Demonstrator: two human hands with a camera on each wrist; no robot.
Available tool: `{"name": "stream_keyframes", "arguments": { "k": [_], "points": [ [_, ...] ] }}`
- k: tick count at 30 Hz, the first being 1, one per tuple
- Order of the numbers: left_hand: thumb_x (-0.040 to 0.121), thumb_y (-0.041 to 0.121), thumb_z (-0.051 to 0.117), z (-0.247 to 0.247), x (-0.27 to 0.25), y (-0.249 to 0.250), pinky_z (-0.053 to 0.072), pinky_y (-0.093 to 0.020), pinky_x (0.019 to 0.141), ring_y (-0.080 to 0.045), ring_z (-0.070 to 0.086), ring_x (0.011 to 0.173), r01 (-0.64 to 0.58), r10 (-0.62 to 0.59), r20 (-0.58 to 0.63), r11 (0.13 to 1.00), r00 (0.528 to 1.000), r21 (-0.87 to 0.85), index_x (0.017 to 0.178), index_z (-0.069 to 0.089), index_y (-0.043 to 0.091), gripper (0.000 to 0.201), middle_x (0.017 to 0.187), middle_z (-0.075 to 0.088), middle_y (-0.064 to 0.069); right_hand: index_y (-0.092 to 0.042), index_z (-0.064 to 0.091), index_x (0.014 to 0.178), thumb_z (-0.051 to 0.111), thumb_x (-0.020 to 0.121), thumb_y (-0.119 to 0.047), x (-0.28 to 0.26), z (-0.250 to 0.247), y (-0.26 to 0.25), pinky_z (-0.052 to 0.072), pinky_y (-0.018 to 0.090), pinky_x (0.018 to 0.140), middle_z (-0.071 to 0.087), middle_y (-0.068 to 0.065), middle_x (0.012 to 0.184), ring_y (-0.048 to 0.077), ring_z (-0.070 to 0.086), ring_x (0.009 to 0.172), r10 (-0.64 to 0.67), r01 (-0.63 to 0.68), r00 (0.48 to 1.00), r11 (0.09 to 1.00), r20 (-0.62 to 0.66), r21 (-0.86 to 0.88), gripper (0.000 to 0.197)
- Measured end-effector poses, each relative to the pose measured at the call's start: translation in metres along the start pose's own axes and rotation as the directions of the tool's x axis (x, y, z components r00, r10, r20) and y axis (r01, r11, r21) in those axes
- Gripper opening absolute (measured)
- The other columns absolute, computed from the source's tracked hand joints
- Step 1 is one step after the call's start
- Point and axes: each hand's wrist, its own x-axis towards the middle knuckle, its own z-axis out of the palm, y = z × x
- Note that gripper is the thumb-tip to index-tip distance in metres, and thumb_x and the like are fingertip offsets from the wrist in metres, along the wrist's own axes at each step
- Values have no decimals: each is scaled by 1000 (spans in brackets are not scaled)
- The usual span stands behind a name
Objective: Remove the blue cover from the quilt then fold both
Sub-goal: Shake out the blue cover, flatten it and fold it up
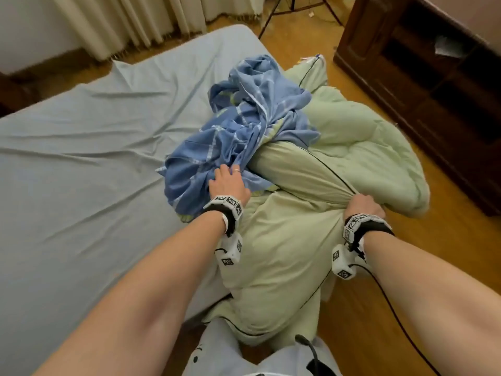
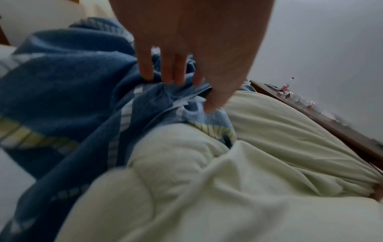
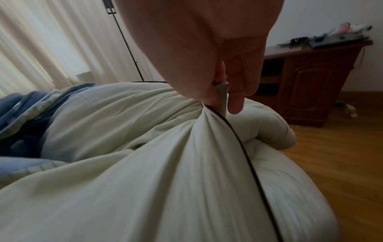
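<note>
At bed's edge, left hand [image 1: 229,183] grips blue cover [image 1: 238,126]; right hand [image 1: 364,206] grips quilt [image 1: 284,240].

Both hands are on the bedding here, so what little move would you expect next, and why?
Probably the left hand tugs the blue cover further toward the bed's middle while the right hand holds the green quilt back. The cover is bunched but seems to wrap the quilt's far part, the left fingers pinch its cloth, and the right hand grips the quilt's dark-piped edge.
</note>
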Motion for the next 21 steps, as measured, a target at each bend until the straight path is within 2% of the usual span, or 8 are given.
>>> {"name": "stream_keyframes", "arguments": {
  "k": [2, 5, 9, 12, 14, 16, 18, 21],
  "points": [
    [78, 48, 67, -8, 14, -11, 32, -54, 107, -34, 23, 139, 151, -153, -81, 988, 985, -30, 149, 18, 17, 91, 151, 22, -16, -4, 62, 119, 47, 93, -7, 2, 4, -5, 51, 43, 85, 59, 17, 118, 37, 63, 106, -6, 6, 1000, 1000, 21, 25, 30],
    [69, 67, 72, -6, 38, -28, 25, -62, 110, -38, 11, 146, 304, -289, 113, 941, 951, -150, 154, -6, 18, 125, 159, 1, -18, -5, 62, 119, 47, 93, -8, 8, 9, -12, 50, 42, 86, 59, 17, 122, 36, 62, 108, 1, -2, 999, 1000, 51, 27, 31],
    [54, 72, 78, 36, 58, -32, 26, -54, 115, -42, 24, 143, 284, -161, 409, 923, 898, -261, 150, -21, 13, 151, 159, 9, -24, -7, 63, 115, 48, 92, -7, 12, 13, -11, 50, 39, 83, 60, 14, 119, 33, 63, 104, 71, -69, 994, 997, 84, -17, 28],
    [46, 76, 76, 65, 70, -25, 27, -56, 112, -39, 35, 138, 181, -82, 447, 966, 891, -183, 150, -19, 7, 157, 157, 21, -20, -7, 63, 113, 51, 91, -7, 22, 10, -10, 50, 39, 81, 61, 14, 117, 34, 63, 104, 106, -103, 992, 993, 62, -55, 25],
    [61, 64, 77, 72, 76, -17, 28, -56, 110, -38, 40, 134, 93, -33, 455, 990, 890, -109, 151, -9, 2, 139, 152, 32, -19, -7, 64, 109, 52, 90, -8, 30, 7, -11, 49, 38, 76, 63, 14, 113, 34, 64, 100, 121, -116, 991, 991, 64, -70, 22],
    [80, 41, 73, 66, 79, -11, 37, -52, 106, -40, 46, 129, 13, 36, 475, 995, 879, -99, 151, 4, -1, 107, 145, 42, -22, -7, 64, 107, 53, 89, -9, 35, 4, -16, 50, 38, 78, 64, 15, 113, 33, 64, 99, 124, -120, 990, 991, 63, -64, 22],
    [88, 26, 65, 57, 84, -10, 44, -47, 99, -42, 50, 124, -44, 90, 446, 993, 890, -111, 145, 23, -1, 76, 139, 48, -23, -6, 61, 115, 50, 90, -12, 39, 4, -27, 49, 43, 90, 59, 17, 123, 35, 57, 111, 139, -136, 989, 989, 58, -56, 27],
    [87, 20, 63, 40, 89, -13, 47, -41, 86, -37, 58, 111, -147, 173, 380, 984, 909, -97, 121, 48, 5, 40, 122, 59, -17, -5, 45, 135, 53, 87, -27, 37, 10, -63, 27, 57, 111, 44, 18, 139, 36, 37, 131, 186, -185, 983, 980, 6, -73, 53]
  ]
}}
